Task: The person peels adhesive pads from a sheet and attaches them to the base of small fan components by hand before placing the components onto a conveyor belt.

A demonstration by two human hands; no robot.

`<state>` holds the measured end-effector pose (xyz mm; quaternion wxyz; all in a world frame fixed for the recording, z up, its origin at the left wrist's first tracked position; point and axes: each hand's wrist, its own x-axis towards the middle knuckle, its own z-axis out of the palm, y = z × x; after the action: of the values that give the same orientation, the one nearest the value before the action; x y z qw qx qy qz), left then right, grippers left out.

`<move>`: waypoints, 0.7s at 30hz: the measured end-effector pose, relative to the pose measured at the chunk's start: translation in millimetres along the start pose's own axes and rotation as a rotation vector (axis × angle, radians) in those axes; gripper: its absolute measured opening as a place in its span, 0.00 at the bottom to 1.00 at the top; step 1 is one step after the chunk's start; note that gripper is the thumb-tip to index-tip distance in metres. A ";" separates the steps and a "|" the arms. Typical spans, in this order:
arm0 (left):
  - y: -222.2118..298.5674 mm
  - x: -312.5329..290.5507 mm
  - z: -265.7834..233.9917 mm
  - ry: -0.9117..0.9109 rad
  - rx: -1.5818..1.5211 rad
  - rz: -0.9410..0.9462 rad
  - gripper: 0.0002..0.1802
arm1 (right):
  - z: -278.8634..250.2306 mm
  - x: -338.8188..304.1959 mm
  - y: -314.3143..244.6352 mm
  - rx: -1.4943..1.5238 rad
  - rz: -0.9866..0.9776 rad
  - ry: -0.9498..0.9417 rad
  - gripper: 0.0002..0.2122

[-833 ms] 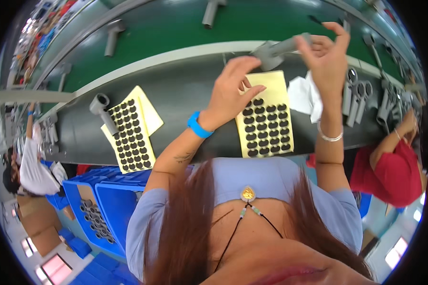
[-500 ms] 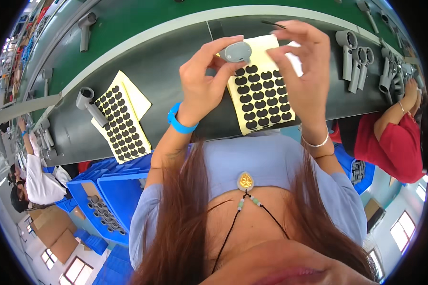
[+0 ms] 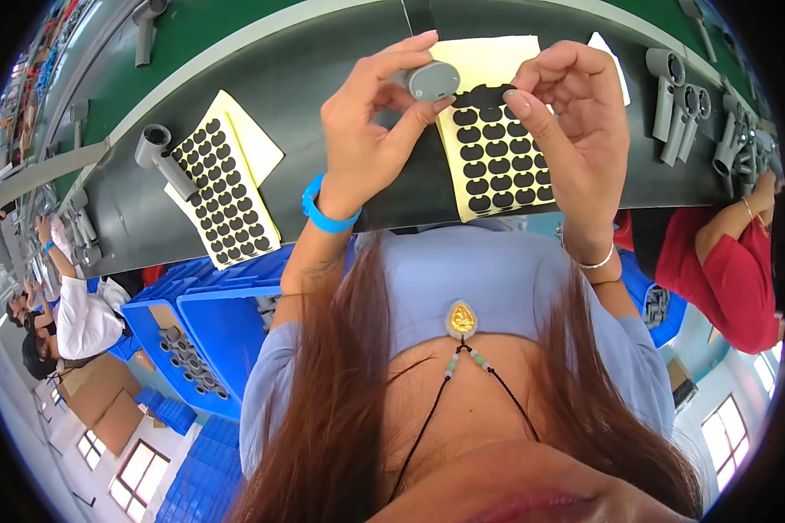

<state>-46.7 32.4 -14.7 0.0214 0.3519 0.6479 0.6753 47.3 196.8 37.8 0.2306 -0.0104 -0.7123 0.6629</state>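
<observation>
In my left hand (image 3: 371,131) is a grey plastic part (image 3: 433,81) with a flat oval end turned up toward me. Thumb and fingers grip it around its sides, and the rest of it is hidden. A small black sticker (image 3: 494,96) sits at the pinched thumb and forefinger of my right hand (image 3: 582,122), close to the grey part's right edge. Beneath both hands lies a yellow backing sheet (image 3: 484,52) with rows of black notched oval stickers. To its left are more sticker sheets (image 3: 255,144), with a grey hair-dryer-shaped housing (image 3: 170,166) resting across their edge.
Several grey housings (image 3: 665,96) stand along the dark bench (image 3: 340,52) at right. Beyond runs a green belt (image 3: 253,26). Blue crates (image 3: 205,327) holding grey parts are below the bench at left. A co-worker's red sleeve (image 3: 724,270) is close at right.
My right hand has come down and closer to the grey part, bringing the black sticker beside it. My left hand still grips the part. The whole view has shifted slightly.
</observation>
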 end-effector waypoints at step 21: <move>6.3 -17.5 -5.6 -0.035 -0.395 -0.171 0.23 | 15.8 -3.5 5.0 0.166 0.177 -0.032 0.17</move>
<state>-33.6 18.1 -16.4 0.1584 0.2963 0.5299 0.7787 43.6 181.5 31.7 0.1597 -0.0435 -0.6547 0.7376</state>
